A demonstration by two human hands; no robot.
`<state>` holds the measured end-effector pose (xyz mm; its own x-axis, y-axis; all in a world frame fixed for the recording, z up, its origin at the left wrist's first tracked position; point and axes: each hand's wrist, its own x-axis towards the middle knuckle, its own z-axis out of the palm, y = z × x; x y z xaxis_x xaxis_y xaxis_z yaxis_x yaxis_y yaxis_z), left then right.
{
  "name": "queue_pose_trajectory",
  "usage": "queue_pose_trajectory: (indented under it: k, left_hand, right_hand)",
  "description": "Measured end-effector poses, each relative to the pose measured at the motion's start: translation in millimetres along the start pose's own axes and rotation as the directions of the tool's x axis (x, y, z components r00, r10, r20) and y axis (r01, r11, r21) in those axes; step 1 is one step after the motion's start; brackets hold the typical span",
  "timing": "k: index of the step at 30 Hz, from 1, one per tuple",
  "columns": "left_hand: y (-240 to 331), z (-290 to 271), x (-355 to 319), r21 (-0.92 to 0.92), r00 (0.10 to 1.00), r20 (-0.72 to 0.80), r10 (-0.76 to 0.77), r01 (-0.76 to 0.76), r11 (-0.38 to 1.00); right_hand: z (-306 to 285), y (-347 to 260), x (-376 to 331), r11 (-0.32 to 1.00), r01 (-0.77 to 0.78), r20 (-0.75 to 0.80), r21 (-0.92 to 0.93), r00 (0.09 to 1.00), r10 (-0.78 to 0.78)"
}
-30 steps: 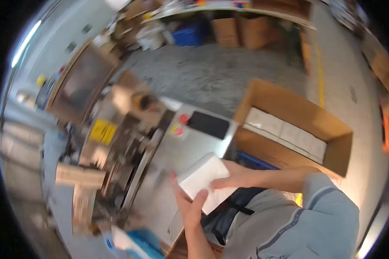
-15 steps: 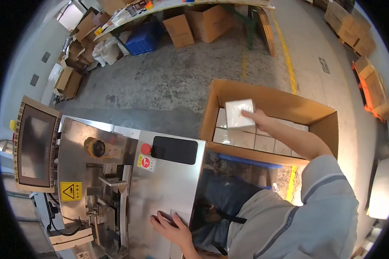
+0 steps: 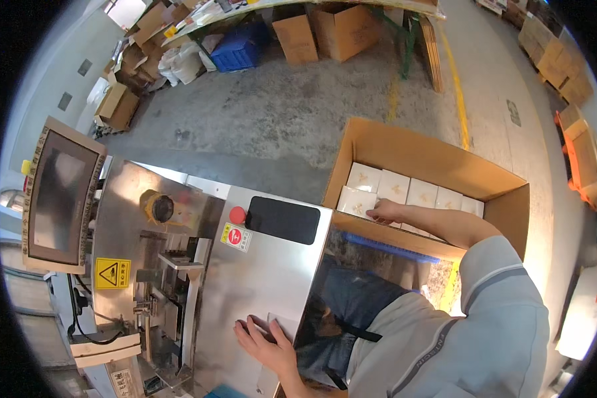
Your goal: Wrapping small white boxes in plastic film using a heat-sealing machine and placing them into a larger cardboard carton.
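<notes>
My right hand [image 3: 386, 211] reaches down into an open brown carton [image 3: 438, 149]. Its fingers close on the right edge of a small white box [image 3: 357, 201] at the carton's near left corner. Behind and to the right stand several more white boxes [image 3: 394, 186] in rows, with faint tan marks on top. Part of the near row is hidden by my forearm. Palm down on the steel worktop [image 3: 272, 265], my left hand [image 3: 266, 346] lies with its fingers stretched out. A pale flat-sided thing [image 3: 284, 323] shows beside its thumb; I cannot make out what it is.
A black phone [image 3: 282, 220] lies on the worktop beside a red button [image 3: 237, 215]. At the left stands a steel machine [image 3: 123, 225] with a screen [image 3: 60, 196]. Beneath the carton shows a blue crate edge [image 3: 395, 247]. A far table [image 3: 245, 16] has cartons and a blue bin under it.
My right hand has lowered the white box from above the carton into its near left corner. The left hand stays on the worktop. The whole view has shifted slightly.
</notes>
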<state>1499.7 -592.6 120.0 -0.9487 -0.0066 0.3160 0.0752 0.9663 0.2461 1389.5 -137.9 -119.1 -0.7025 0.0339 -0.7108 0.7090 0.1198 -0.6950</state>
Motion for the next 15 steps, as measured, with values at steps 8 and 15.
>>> queue_pose_trajectory:
  k: [8, 15]
  left_hand:
    - [-31, -50, -29, -0.405, 0.968, -0.071, -0.239, 0.191, 0.894]
    - [-130, -178, -64, -0.282, 0.702, -0.479, -0.528, 0.446, 0.849]
  right_hand:
    - [-20, -41, -17, 0.643, 0.189, -0.142, -0.742, 0.894, -0.426]
    - [10, -58, 20, 0.42, 0.336, 0.097, -0.843, 0.863, -0.496]
